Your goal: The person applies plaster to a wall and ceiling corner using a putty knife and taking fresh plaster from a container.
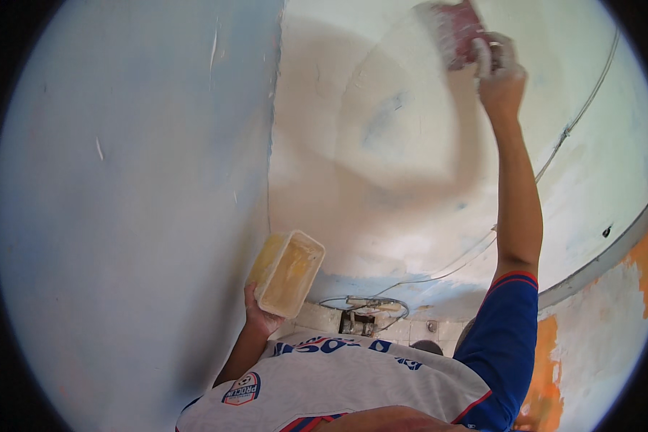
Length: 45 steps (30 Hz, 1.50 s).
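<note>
My right hand is raised high against the pale wall, its fingers closed round a dark red putty spreader. White smears cover the spreader, and its edge blurs where it meets or nears the wall; contact is hard to tell. White residue coats my fingers too. Low in the middle, my left hand grips the lower end of a rectangular off-white plastic tub. The tub is tilted with its mouth up, and yellowish-white residue lines its inside.
A bluish wall on the left meets the patchy cream wall at a vertical corner. A thin cable runs down the right side. Coiled wire lies by a dark fitting below. Orange paint patches show at lower right.
</note>
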Each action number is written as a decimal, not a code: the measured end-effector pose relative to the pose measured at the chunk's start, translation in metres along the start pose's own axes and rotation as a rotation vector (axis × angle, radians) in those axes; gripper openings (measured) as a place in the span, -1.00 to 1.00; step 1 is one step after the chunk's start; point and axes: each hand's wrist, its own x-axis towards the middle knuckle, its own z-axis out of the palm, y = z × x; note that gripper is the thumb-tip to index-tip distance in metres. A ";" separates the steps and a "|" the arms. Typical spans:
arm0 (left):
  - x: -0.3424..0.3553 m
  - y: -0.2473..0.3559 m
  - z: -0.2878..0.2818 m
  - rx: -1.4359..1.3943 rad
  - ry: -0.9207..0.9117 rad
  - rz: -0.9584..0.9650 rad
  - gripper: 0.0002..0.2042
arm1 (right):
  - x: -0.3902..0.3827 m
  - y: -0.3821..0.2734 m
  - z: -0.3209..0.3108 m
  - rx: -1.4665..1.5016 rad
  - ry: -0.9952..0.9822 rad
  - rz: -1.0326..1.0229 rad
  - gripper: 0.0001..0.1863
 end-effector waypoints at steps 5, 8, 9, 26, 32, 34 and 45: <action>-0.002 0.000 0.007 0.027 -0.078 0.046 -0.29 | -0.049 -0.041 0.009 0.179 -0.324 -0.058 -0.81; 0.000 -0.005 0.005 0.012 -0.082 0.046 -0.30 | -0.058 -0.029 0.030 0.089 -0.433 -0.222 -0.77; 0.003 -0.006 0.004 -0.003 -0.059 0.039 -0.30 | -0.051 -0.019 0.036 0.036 -0.474 -0.169 -0.76; 0.015 -0.037 0.040 -0.032 -0.022 0.134 -0.35 | 0.092 0.077 -0.085 0.128 0.191 0.179 -0.73; 0.013 -0.047 0.032 -0.030 -0.009 0.163 -0.33 | -0.003 0.013 -0.049 0.477 -0.198 0.257 -0.74; 0.019 -0.055 0.033 -0.022 -0.019 0.121 -0.33 | -0.062 0.004 -0.018 0.248 -0.339 -0.191 -0.70; 0.004 -0.062 0.021 -0.020 0.034 -0.006 -0.36 | 0.064 0.067 -0.124 0.344 0.310 0.302 -0.71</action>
